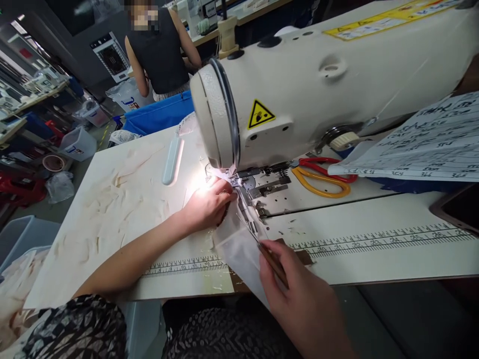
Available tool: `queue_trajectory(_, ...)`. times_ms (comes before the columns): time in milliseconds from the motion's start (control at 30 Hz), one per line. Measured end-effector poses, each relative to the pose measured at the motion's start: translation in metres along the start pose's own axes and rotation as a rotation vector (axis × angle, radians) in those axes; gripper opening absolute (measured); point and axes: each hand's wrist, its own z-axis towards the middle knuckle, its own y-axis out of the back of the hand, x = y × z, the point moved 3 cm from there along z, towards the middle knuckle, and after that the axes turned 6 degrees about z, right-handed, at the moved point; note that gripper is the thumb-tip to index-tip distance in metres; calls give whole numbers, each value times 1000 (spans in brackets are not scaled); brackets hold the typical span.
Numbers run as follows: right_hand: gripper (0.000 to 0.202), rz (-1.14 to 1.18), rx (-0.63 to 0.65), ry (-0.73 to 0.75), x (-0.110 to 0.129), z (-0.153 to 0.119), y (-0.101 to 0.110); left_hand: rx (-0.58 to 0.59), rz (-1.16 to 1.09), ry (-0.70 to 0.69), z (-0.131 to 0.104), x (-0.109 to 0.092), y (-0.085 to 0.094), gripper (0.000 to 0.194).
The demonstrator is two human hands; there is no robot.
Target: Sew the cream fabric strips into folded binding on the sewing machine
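A cream sewing machine point(292, 94) reaches across the table from the right, its lamp lighting the needle area. My left hand point(209, 204) is beside the needle, fingers closed on the edge of a thin white fabric point(239, 249). The fabric hangs from the machine plate over the table's front edge. Lower right, my right hand point(295, 284) grips a wooden-handled pointed tool point(275, 264), its thin metal end lying over narrow strips near the presser foot. The needle tip is hidden by glare and fingers.
Red-and-orange scissors point(322, 177) lie behind the machine plate. A pale blue-green bar point(173, 162) and thin fabric pieces point(108, 209) rest at left. Written paper point(422, 144) and a dark device point(458, 207) are at right. A person point(159, 55) works beyond a blue cloth point(160, 113).
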Motion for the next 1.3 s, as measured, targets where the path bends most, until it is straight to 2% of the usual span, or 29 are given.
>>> queue_trajectory(100, 15, 75, 121, -46, -5, -26, 10, 79, 116, 18, -1, -13, 0, 31)
queue_trajectory(200, 17, 2, 143, 6, -8, -35, 15, 100, 168, 45, -4, -25, -5, 31)
queue_trajectory(433, 25, -106, 85, 131, 0, -26, 17, 11, 130, -3, -19, -31, -10, 43)
queue_trajectory(833, 26, -175, 120, 127, -1, -19, 12, 92, 82, 21, -18, -23, -9, 51)
queue_trajectory(1033, 27, -182, 131, 109, -2, -16, 9, 107, 116, 46, -18, -29, -6, 53)
queue_trajectory(1167, 26, -175, 69, 136, -1, -11, 8, 117, 148, 49, -18, -33, -7, 53)
queue_trajectory(1300, 25, -197, 128, 116, -1, -6, 8, 120, 143, 46, -20, -36, -8, 53)
